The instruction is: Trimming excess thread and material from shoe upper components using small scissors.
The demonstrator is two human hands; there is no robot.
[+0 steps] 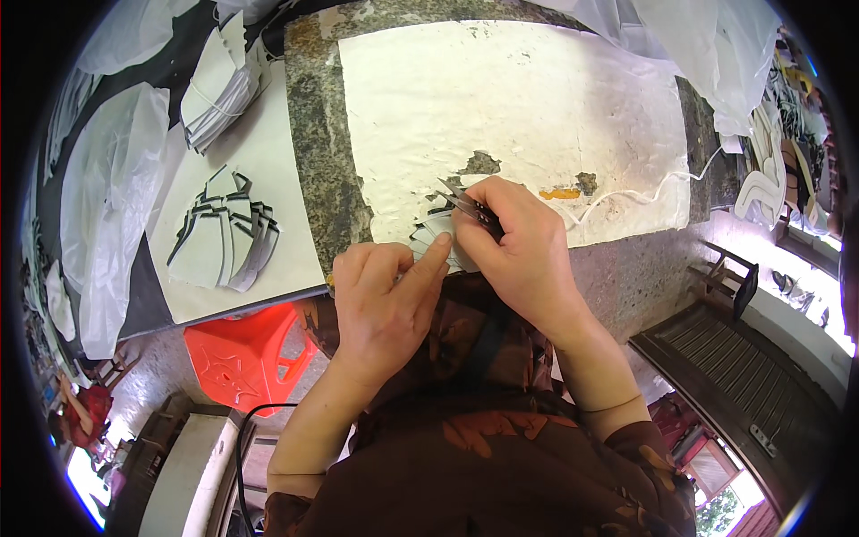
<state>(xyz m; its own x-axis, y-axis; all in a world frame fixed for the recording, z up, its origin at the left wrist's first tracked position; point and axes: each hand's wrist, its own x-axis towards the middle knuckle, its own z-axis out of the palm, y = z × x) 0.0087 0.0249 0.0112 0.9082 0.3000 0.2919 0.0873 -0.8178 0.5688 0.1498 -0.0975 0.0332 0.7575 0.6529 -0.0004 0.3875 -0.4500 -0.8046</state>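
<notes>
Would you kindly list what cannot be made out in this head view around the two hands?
- Head view: fanned white pieces, mostly hidden beneath the left hand and right hand.
- Head view: thin metal tool, its rear covered by the right hand's fingers; its kind is unclear.
- Head view: items at the right rim, too small and warped.

A red plastic stool (240,356) stands below a board (277,161) bearing fanned white cut pieces (224,237) and a banded bundle (219,85).
</notes>
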